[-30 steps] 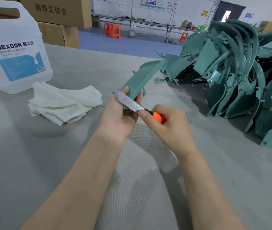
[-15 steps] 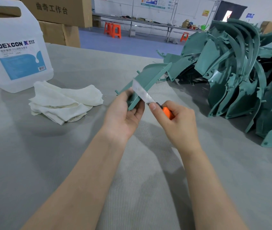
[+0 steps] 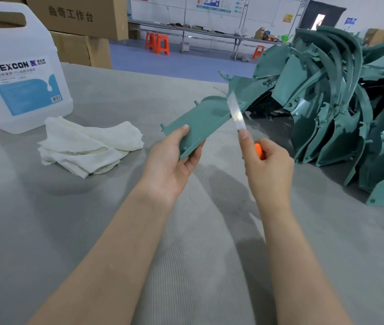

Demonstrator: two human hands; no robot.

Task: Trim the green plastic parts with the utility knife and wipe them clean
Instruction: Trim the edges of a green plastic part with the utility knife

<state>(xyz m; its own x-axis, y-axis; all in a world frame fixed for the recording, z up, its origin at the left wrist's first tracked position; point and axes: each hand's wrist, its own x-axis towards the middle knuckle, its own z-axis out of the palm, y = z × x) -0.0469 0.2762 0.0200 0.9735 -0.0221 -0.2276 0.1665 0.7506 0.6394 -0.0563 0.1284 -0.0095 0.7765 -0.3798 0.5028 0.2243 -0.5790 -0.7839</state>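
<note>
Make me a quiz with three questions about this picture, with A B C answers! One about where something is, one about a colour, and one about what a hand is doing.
1. Where is the white cloth?
A) on the table near the jug
B) on an orange stool
C) inside a cardboard box

2. What colour is the handle of the knife?
A) blue
B) orange
C) black

3. What is the left hand doing?
A) lying flat on the table
B) holding a green part
C) squeezing the cloth

Answers:
1 A, it lies crumpled on the grey table just in front of the jug.
2 B, orange peeks out of the right hand that grips it.
3 B, it grips the part's near end.
</note>
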